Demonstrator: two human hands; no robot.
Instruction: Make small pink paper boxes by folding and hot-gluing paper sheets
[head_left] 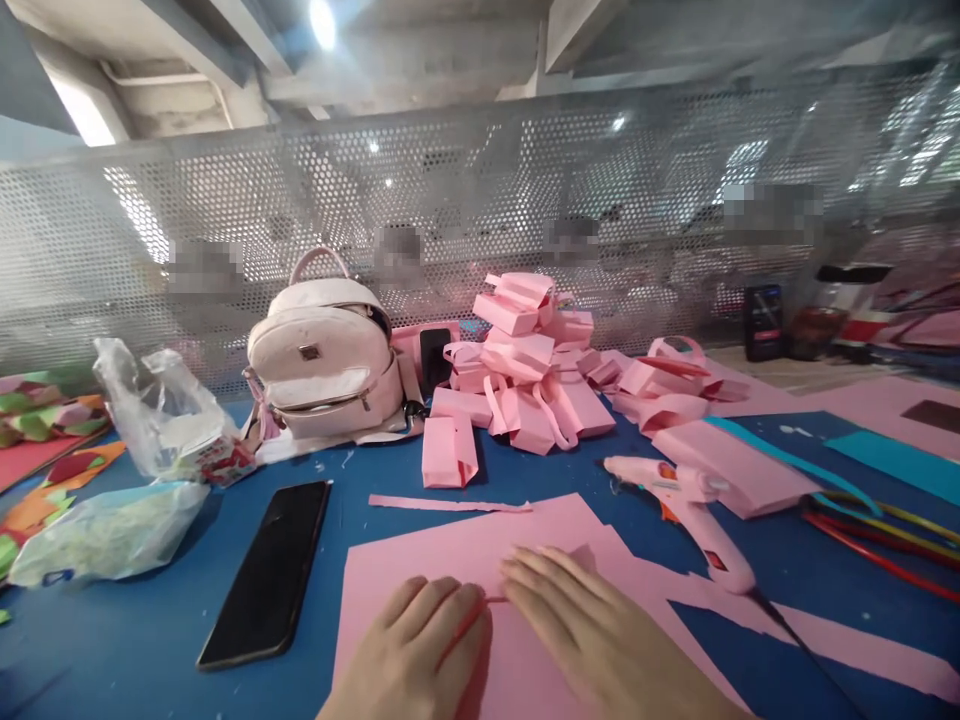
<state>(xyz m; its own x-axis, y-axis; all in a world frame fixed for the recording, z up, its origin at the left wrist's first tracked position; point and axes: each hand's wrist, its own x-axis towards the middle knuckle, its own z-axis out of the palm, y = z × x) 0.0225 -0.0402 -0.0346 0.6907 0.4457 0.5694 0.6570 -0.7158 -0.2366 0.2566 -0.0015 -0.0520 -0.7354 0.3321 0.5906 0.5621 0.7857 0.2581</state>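
Observation:
Large pink paper sheets (390, 580) lie on the blue table in front of me. My left hand (420, 640) is closed on the pink paper, fingers curled and thumb tucked beside them, with a reddish paper edge showing there. Beside it my right hand (577, 620) rests on the paper with its fingers stretched out flat. A short folded edge (495, 600) runs between the two hands; what lies under the palms is hidden. Beyond the sheets is a narrow pink strip (450, 504). A pink glue gun (694, 515) lies to the right, its cord trailing toward me.
Pink paper bags (517, 370) are heaped at the back, near a pale backpack (326, 350). On the left are a black phone (270, 570) and plastic bags (112, 530). Coloured strips (892, 570) lie far right. A perforated metal screen (465, 190) stands behind the table.

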